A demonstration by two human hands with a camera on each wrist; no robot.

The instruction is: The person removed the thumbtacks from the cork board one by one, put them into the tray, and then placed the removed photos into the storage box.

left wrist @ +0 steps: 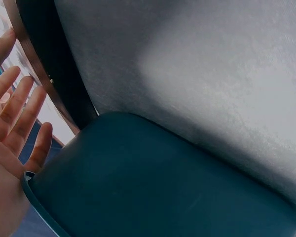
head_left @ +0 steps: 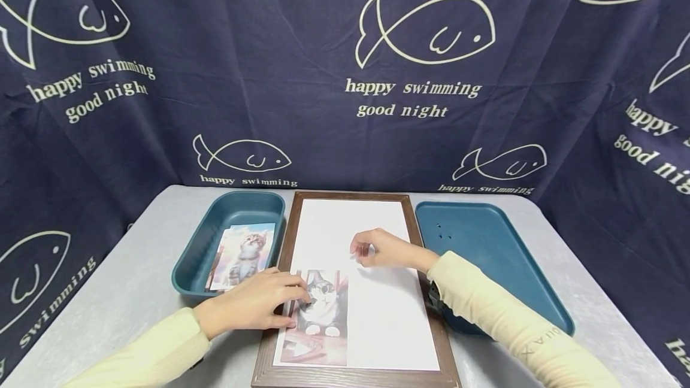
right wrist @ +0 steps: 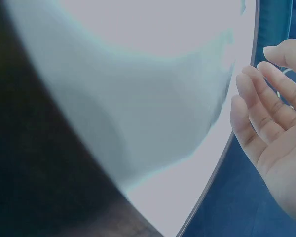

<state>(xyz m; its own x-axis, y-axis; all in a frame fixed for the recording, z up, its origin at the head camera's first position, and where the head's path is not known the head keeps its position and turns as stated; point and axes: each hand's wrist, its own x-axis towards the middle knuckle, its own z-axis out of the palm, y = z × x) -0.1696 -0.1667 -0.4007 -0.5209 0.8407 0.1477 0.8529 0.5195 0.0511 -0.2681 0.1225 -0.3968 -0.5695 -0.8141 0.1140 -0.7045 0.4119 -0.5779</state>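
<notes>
A white board (head_left: 388,328) in a brown wooden frame lies in the middle of the table. A photo of a grey-and-white cat (head_left: 323,316) lies on its lower left part. My left hand (head_left: 259,301) reaches over the frame's left side, with fingertips on the photo; in the left wrist view the fingers (left wrist: 22,116) are fairly straight and spread. My right hand (head_left: 385,248) hovers close over the board, beyond the photo's upper right corner. Its fingers (right wrist: 246,118) are loosely bent, the thumb apart from them, and nothing shows between them in the right wrist view.
At the left stands a teal bin (head_left: 185,265) holding several pictures, a kitten picture (head_left: 245,256) on top. On the right a flat teal tray (head_left: 485,256) carries a few small dark pieces (head_left: 442,233). Behind the table hangs a dark blue curtain (head_left: 323,106) with fish drawings.
</notes>
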